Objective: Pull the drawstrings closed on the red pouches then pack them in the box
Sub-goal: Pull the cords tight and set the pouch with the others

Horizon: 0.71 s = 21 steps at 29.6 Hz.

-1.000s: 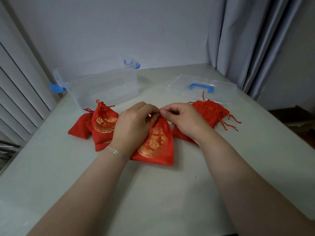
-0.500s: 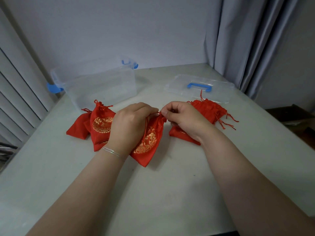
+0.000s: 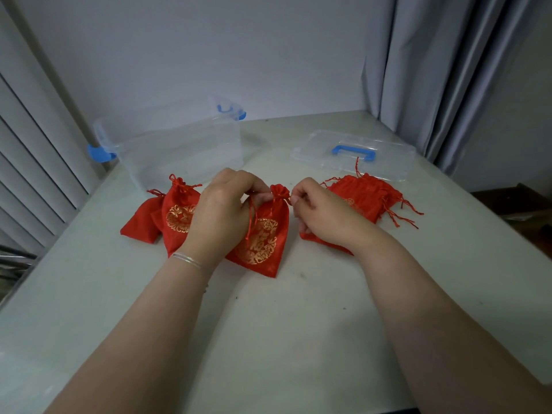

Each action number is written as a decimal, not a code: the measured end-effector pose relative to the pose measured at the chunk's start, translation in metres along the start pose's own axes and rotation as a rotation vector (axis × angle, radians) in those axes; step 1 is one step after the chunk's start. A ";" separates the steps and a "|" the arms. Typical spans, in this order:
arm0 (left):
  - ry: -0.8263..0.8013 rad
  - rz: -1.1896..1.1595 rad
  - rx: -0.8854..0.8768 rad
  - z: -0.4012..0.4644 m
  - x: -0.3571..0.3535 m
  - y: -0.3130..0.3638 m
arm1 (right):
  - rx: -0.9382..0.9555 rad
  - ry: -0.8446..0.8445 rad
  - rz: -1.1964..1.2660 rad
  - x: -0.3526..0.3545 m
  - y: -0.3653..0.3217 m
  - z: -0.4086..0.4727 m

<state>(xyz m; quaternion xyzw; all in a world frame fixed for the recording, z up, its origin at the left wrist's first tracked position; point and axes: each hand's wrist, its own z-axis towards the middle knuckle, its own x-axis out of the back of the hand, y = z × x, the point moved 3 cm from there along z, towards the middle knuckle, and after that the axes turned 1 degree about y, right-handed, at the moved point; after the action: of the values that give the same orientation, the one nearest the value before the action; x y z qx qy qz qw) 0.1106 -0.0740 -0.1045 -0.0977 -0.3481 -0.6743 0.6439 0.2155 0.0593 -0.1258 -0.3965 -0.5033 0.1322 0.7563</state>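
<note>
**Centre pouch cinched at the neck; both hands on its cords**

The pouch in hand [image 3: 263, 237] lay flat on the bench [image 3: 268, 324], directly between the two hands. Its long axis ran from the gathered neck at the far end to the square bottom nearest the person, tilted slightly to the left. The neck was bunched tight, so the drawstring appeared fully or almost fully drawn.

The left hand [image 3: 224, 210] was closed, pinching a red cord [image 3: 250, 222] just left of the neck; the cord's slack hung down across the gold print. The right hand [image 3: 316, 213] was closed in a pinch just right of the neck, apparently on the opposite cord, though the cord itself was too fine to confirm. Both hands stood about equally near the neck.

Two pouches with cinched necks [image 3: 176, 213] lay just left of the left hand. A heap of pouches with loose strings [image 3: 367, 195] lay beyond the right hand.

The clear box [image 3: 179, 150] stood open at the far left, nearer the left hand. Its lid [image 3: 352, 153] lay at the far right. No pouch was visible inside the box; packing was judged not yet begun.
</note>
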 end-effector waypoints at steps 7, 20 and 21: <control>-0.058 -0.330 0.019 0.001 0.000 0.021 | -0.253 -0.108 0.962 -0.012 -0.006 0.001; -0.166 -0.478 0.739 -0.006 -0.013 -0.008 | 0.078 0.068 -0.024 -0.013 -0.005 0.002; -0.174 -0.499 0.774 -0.007 -0.015 -0.010 | 0.102 0.074 -0.044 -0.013 -0.006 0.002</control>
<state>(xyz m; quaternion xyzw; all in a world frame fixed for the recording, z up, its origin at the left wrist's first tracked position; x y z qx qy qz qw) 0.1061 -0.0674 -0.1217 0.1804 -0.6395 -0.6183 0.4198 0.2070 0.0483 -0.1292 -0.3511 -0.4760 0.1264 0.7964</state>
